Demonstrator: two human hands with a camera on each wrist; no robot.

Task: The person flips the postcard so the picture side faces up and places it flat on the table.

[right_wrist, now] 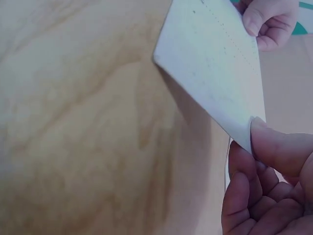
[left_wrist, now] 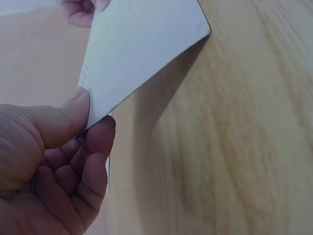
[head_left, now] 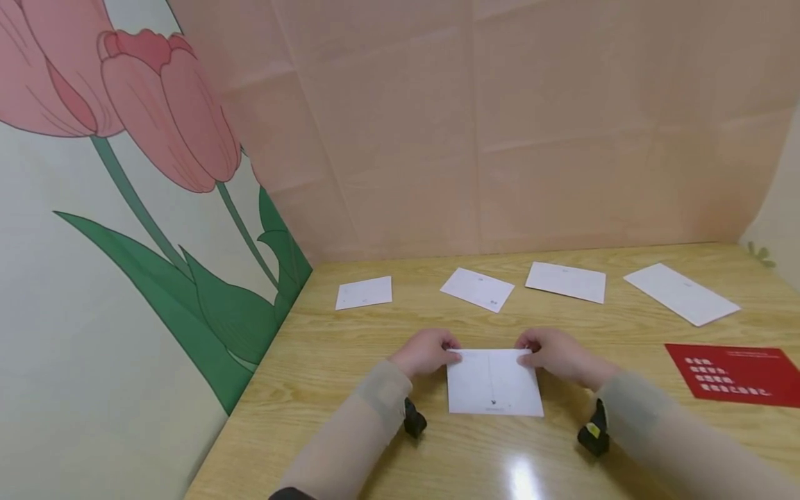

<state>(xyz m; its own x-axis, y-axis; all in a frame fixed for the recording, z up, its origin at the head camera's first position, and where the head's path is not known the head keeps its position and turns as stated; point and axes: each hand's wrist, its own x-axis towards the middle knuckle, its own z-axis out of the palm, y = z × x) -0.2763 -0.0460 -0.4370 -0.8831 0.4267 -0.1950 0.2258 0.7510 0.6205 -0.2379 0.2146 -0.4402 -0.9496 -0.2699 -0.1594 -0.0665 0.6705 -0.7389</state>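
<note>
Between both hands is a white card with small printed marks and a faint centre line. My left hand pinches its upper left corner between thumb and fingers. The upper right corner is pinched by my right hand in the same way. In the left wrist view the card is tilted, its far edge raised off the wood, and it casts a shadow. The right wrist view shows the card's other side corner near the table. Whether its near edge touches the wood I cannot tell.
Along the back of the wooden table lie several white cards, among them one at the left and one at the far right. A red card with white print lies at the right. A pinkish sheet hangs behind.
</note>
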